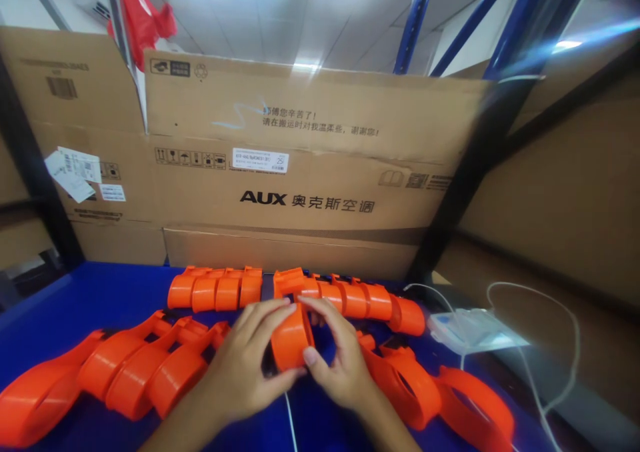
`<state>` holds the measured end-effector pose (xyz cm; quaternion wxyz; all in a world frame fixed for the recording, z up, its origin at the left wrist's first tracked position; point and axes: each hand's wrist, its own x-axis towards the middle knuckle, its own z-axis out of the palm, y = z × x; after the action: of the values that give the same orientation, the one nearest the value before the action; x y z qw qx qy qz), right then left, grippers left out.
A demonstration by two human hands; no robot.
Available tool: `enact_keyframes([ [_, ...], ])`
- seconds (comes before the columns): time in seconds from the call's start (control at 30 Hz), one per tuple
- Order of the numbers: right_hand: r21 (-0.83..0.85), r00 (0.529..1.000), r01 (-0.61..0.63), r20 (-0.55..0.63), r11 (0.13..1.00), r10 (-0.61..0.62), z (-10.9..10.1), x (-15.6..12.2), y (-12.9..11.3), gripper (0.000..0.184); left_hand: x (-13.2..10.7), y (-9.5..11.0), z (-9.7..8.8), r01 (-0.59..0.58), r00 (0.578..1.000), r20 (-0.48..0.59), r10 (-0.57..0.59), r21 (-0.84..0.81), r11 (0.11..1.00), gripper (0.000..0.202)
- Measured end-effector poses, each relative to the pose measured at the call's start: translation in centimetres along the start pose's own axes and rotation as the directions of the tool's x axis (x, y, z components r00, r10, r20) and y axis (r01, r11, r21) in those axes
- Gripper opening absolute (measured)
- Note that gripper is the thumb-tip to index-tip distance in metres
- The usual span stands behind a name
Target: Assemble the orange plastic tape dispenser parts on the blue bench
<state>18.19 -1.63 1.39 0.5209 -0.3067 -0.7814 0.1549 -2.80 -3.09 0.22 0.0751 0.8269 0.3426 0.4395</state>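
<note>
Both my hands grip one orange plastic ring piece (290, 339) above the blue table (100, 299). My left hand (245, 365) wraps its left side, fingers over the top and thumb under it. My right hand (337, 355) pinches its right edge. Just behind it lies a row of joined orange ring pieces (370, 300), and a shorter orange row (215, 289) sits to the left of that. A longer chain of orange rings (115, 372) lies at my left, another orange chain (435, 395) at my right.
Large brown cardboard boxes (310, 165) stand along the back of the table. A white flat device (470, 329) with white cables (560, 345) lies at the right. Blue shelf uprights (415, 19) rise behind. A black post (30, 165) stands at the left.
</note>
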Motion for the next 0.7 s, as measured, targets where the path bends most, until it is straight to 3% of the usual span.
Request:
enact_keyframes([
  [0.17,-0.022,0.991,0.012,0.133,1.0,-0.008,0.1,0.0,-0.3,0.062,-0.4,0.1,-3.2,-0.045,0.998,0.056,0.036,0.18,0.983,0.07],
  [0.23,-0.026,0.994,-0.014,0.107,1.0,0.017,0.2,0.1,-0.2,0.055,-0.2,-0.5,-5.4,-0.043,0.997,0.066,0.03,0.2,0.979,0.07],
  [0.33,-0.029,0.998,-0.063,-0.024,0.998,0.062,0.2,0.2,0.1,0.043,0.3,-2.0,-9.6,0.034,0.999,0.015,-0.037,0.169,0.985,0.069],
  [0.47,-0.027,0.987,-0.088,-0.134,0.996,0.083,0.3,0.4,0.2,0.034,0.2,-5.2,-15.6,0.184,0.98,-0.106,-0.169,0.157,0.97,0.065],
  [0.57,-0.035,0.989,-0.083,-0.128,0.996,0.078,0.4,0.4,0.1,0.032,-0.6,-8.3,-19.4,0.235,0.972,-0.111,-0.207,0.428,0.873,0.071],
  [0.7,-0.046,0.989,-0.075,-0.129,0.996,0.068,0.5,0.4,0.2,0.031,-2.0,-12.7,-22.6,0.314,0.939,-0.061,-0.34,0.563,0.765,0.087],
])
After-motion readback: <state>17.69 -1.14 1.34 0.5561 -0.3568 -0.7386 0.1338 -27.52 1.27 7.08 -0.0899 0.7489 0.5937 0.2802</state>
